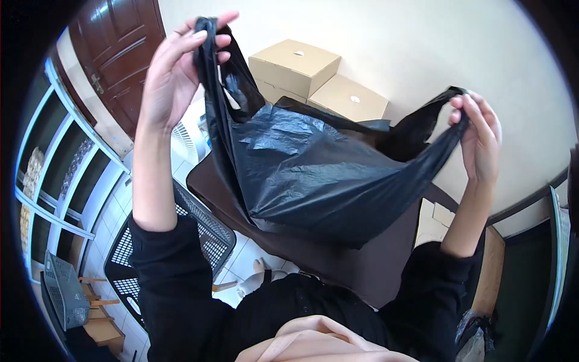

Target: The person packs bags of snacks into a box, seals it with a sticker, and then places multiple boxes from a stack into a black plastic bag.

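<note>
A black plastic bag (pixel 313 181) hangs stretched between both of my hands, its handles pulled up and apart. My left hand (pixel 181 63), raised high at the upper left, is closed on one handle, with thumb and fingers pinching the gathered plastic. Lower on the right, my right hand (pixel 480 130) pinches the other handle between thumb and fingers. The bag's mouth faces up and its middle sags over the dark brown table (pixel 356 271). Wrinkles and shiny patches show on its near side; what is inside is hidden.
Cardboard boxes (pixel 295 57) stand against the wall behind the bag. A white fan (pixel 186 142) is at the left, near a brown door (pixel 117 48). Dark plastic baskets (pixel 211 226) stand on the tiled floor left of the table. Glass-fronted shelving (pixel 54 151) lines the far left.
</note>
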Tool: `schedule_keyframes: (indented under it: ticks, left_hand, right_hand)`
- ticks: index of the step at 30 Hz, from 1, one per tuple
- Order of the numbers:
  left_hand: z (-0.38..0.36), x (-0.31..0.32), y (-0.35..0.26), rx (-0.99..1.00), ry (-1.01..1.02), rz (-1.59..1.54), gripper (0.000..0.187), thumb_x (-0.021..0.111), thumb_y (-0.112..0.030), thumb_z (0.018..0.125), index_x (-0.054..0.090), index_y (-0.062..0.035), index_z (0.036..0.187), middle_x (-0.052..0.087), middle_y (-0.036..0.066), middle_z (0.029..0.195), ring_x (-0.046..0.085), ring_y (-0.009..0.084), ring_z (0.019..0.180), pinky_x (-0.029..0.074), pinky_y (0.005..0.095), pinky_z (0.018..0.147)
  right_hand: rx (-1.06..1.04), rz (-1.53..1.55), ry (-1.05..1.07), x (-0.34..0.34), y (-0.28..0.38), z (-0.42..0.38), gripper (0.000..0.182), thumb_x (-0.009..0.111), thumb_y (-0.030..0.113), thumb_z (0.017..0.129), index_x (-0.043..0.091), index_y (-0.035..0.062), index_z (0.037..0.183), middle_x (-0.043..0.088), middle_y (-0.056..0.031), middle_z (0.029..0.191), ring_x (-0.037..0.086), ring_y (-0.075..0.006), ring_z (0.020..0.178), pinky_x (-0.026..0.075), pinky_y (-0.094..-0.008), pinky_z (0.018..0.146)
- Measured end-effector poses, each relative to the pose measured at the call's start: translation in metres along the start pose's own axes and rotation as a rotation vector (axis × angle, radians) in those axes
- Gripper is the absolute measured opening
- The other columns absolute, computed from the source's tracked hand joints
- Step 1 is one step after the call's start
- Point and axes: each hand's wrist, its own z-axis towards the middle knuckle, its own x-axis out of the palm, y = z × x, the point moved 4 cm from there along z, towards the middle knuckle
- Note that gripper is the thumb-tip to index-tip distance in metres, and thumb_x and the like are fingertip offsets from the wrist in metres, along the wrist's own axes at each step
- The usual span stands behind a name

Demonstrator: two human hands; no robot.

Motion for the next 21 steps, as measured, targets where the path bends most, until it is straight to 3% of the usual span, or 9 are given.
schedule_keyframes:
  ticks: [3, 6, 8, 11, 14, 15, 16, 18, 21]
  left_hand:
    - [-0.004, 0.026, -0.035, -0.010, 0.096, 0.060, 0.054, 0.035, -0.032, 0.089, 0.024, 0.0000, 0.131, 0.045, 0.024, 0.121, 0.054, 0.0221, 0.102, 0.045, 0.0337, 0.088]
    - [-0.001, 0.085, -0.068, 0.019, 0.382, 0.162, 0.069, 0.039, -0.039, 0.088, 0.006, -0.0021, 0.137, 0.049, 0.023, 0.117, 0.051, 0.0250, 0.107, 0.037, 0.0343, 0.094]
    - [-0.011, 0.124, -0.097, -0.186, 0.989, 0.391, 0.084, 0.043, -0.047, 0.086, -0.004, 0.0032, 0.134, 0.059, 0.013, 0.088, 0.056, 0.0178, 0.085, 0.019, 0.0378, 0.105]
    - [-0.056, 0.143, -0.124, -0.126, 0.749, 0.122, 0.093, 0.038, -0.050, 0.087, -0.019, 0.0123, 0.127, 0.058, 0.013, 0.086, 0.055, 0.0175, 0.082, 0.033, 0.0295, 0.092]
    - [-0.072, 0.147, -0.137, -0.149, 1.021, 0.118, 0.101, 0.037, -0.053, 0.086, -0.029, 0.0159, 0.119, 0.058, 0.015, 0.092, 0.056, 0.0193, 0.086, 0.039, 0.0259, 0.082]
    - [-0.094, 0.146, -0.153, 0.252, 0.866, 0.161, 0.104, 0.043, -0.054, 0.083, -0.025, 0.0142, 0.123, 0.057, 0.017, 0.093, 0.055, 0.0227, 0.090, 0.037, 0.0257, 0.086]
    - [-0.103, 0.149, -0.152, 0.261, 0.896, 0.139, 0.104, 0.043, -0.054, 0.083, -0.025, 0.0142, 0.123, 0.057, 0.017, 0.093, 0.055, 0.0227, 0.090, 0.037, 0.0257, 0.086]
    - [-0.114, 0.159, -0.145, 0.187, 0.837, 0.334, 0.083, 0.042, -0.053, 0.082, 0.021, 0.0154, 0.126, 0.056, 0.027, 0.097, 0.060, 0.0215, 0.075, 0.047, 0.0272, 0.065]
    - [-0.164, 0.169, -0.161, 0.234, 0.855, 0.108, 0.105, 0.043, -0.063, 0.077, 0.003, 0.0197, 0.127, 0.057, 0.028, 0.087, 0.058, 0.0232, 0.068, 0.045, 0.0280, 0.057]
  right_hand:
    - [-0.043, 0.103, 0.039, 0.010, 0.019, -0.011, 0.022, 0.048, 0.009, 0.086, 0.048, -0.0075, 0.101, 0.059, -0.0143, 0.089, 0.058, -0.0158, 0.073, 0.048, -0.0274, 0.070]
    - [-0.056, 0.153, 0.153, 0.053, 0.038, -0.022, 0.025, 0.047, 0.009, 0.087, 0.044, -0.0083, 0.105, 0.058, -0.0186, 0.092, 0.061, -0.0215, 0.081, 0.050, -0.0314, 0.076]
    - [-0.028, 0.231, 0.136, 0.079, 0.058, -0.037, 0.029, 0.053, 0.009, 0.084, 0.044, -0.0085, 0.105, 0.058, -0.0175, 0.093, 0.061, -0.0196, 0.082, 0.049, -0.0282, 0.076]
    - [-0.137, -0.168, 0.090, 0.103, 0.085, -0.073, 0.031, 0.050, 0.005, 0.084, 0.040, -0.0096, 0.110, 0.056, -0.0132, 0.095, 0.057, -0.0171, 0.090, 0.047, -0.0288, 0.082]
    - [-0.107, -0.438, 0.025, 0.108, 0.103, -0.108, 0.038, 0.058, 0.000, 0.079, 0.039, -0.0076, 0.110, 0.055, -0.0117, 0.097, 0.056, -0.0146, 0.091, 0.046, -0.0269, 0.081]
    - [-0.106, -0.454, -0.005, 0.110, 0.108, -0.119, 0.038, 0.058, 0.000, 0.079, 0.039, -0.0076, 0.110, 0.055, -0.0117, 0.097, 0.056, -0.0146, 0.091, 0.046, -0.0269, 0.081]
    - [-0.148, -0.504, -0.048, 0.112, 0.113, -0.132, 0.043, 0.063, 0.005, 0.074, 0.040, -0.0085, 0.108, 0.055, -0.0122, 0.096, 0.056, -0.0146, 0.088, 0.047, -0.0256, 0.078]
    - [-0.217, -0.613, -0.139, 0.116, 0.123, -0.164, 0.055, 0.074, 0.014, 0.066, 0.042, -0.0102, 0.103, 0.057, -0.0132, 0.093, 0.057, -0.0147, 0.082, 0.047, -0.0231, 0.072]
    - [-0.157, -0.546, -0.309, 0.125, 0.133, -0.219, 0.053, 0.070, 0.011, 0.065, 0.041, -0.0096, 0.105, 0.057, -0.0141, 0.094, 0.055, -0.0151, 0.085, 0.046, -0.0236, 0.073]
